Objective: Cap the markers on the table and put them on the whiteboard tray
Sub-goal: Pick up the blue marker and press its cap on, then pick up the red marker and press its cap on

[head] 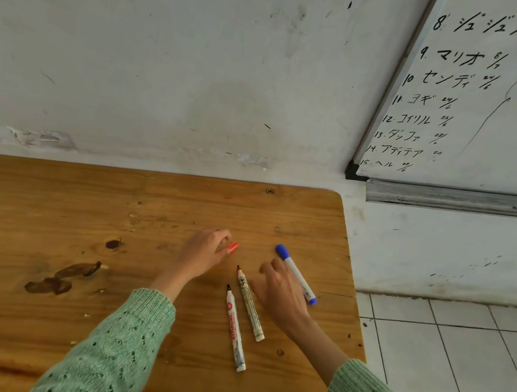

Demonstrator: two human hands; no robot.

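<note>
Red cap (232, 247) at left fingers (223, 244)

stained wooden table (52, 201); smooth plastic markers (235, 327); knitted sleeves (119, 342)

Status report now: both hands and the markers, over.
Left hand pinching red cap. Right hand open, beside capped blue marker. Two uncapped markers flat on table. Whiteboard tray clear.
</note>
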